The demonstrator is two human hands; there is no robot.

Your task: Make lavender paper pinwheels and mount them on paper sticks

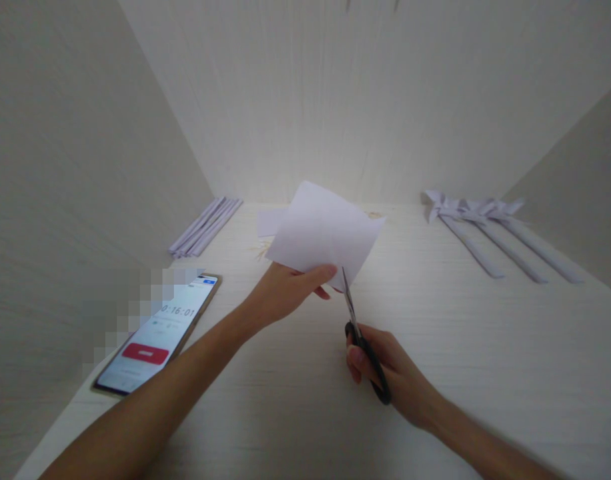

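Note:
My left hand pinches the near edge of a white sheet of paper and holds it up above the table. My right hand grips black-handled scissors, fingers through the loops. The blades point up and away, and their tip touches the paper's lower edge just right of my left thumb.
A phone with a running timer lies at the left on the pale wooden table. Several rolled paper sticks lie at the back left. Three paper pinwheels on sticks lie at the back right. Walls close in left, right and behind.

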